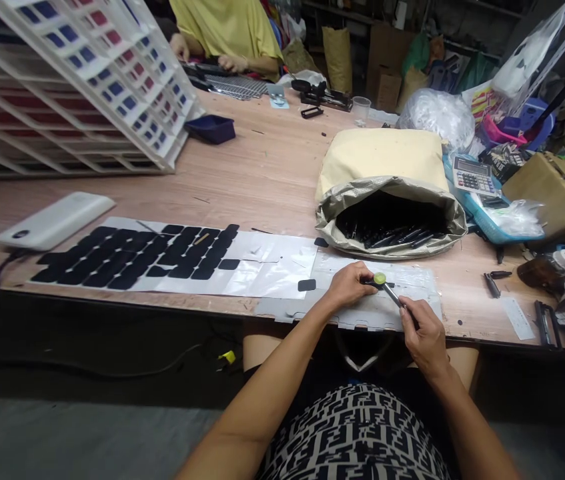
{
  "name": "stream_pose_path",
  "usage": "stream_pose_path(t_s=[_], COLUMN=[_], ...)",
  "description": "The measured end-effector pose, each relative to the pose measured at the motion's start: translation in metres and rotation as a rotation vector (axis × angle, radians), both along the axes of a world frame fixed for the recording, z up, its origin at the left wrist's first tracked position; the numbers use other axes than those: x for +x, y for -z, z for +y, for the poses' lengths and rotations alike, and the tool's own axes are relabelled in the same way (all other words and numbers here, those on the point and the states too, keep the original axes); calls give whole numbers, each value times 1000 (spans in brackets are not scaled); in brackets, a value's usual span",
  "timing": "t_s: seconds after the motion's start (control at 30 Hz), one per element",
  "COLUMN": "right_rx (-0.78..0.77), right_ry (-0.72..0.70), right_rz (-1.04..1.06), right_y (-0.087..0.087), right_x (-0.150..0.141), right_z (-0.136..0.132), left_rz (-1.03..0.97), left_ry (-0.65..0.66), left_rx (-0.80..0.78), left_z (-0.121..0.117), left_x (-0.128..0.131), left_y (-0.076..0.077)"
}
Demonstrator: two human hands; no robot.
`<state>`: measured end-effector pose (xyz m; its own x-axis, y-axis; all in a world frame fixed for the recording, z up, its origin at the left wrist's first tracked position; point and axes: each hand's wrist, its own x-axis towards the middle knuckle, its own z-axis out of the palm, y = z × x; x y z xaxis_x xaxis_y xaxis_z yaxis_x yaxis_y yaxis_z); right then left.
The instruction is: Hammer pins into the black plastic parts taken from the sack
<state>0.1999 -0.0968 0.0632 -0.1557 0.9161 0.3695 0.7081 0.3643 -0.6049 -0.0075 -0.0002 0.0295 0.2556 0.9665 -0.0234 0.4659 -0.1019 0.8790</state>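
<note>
My left hand (349, 285) is closed in a pinch on a small dark part (387, 285), most of it hidden by the fingers. In my right hand (425, 333) is a slim tool with a metal shaft (393, 295); a round green piece (379, 278) sits at its far end, close to the left fingertips. Both hands are over a pale sheet (282, 308) at the table's front edge. One loose black rounded pad (307, 285) lies left of my left hand. Beyond the hands, an open sack (382, 153) lies on its side with several thin black pieces (397, 237) inside.
Rows of black pads (112, 257) lie on a white sheet at left, near a white device (55, 220). A white plastic crate (162, 133) stands behind. At right are a calculator (472, 175) on a blue tray, a carton (557, 193) and a brown jar (542, 272). Another person (229, 30) sits across.
</note>
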Motion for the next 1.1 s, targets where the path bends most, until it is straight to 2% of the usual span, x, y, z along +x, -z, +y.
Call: stream_pose_path(t_s=[0.1, 0.27, 0.5, 0.6, 0.73, 0.87, 0.97, 1.03, 1.1], right_rx=[-15, 14, -19, 46, 138, 188, 188, 179, 172], right_ry=[13, 83, 83, 195, 389, 481, 493, 495, 500], right_rz=[-35, 19, -10, -56, -259, -446, -486, -500, -521], right_y=[2, -3, 3, 5, 13, 27, 32, 32, 32], right_x=[2, 12, 21, 39, 73, 92, 93, 90, 88], right_z=[1, 1, 0, 10, 31, 41, 41, 39, 38], left_rz=[-2, -9, 4, 38, 95, 1, -153, -179, -113], left_ry=[-11, -31, -37, -37, -24, 14, 81, 208, 356], left_rx=[1, 16, 25, 49, 97, 151, 116, 47, 49], left_z=[0, -1, -3, -5, -5, -7, -28, -53, -82], left_x=[0, 2, 2, 2, 1, -3, -7, -9, -11], left_y=[0, 5, 4, 3, 2, -6, -13, -15, -14])
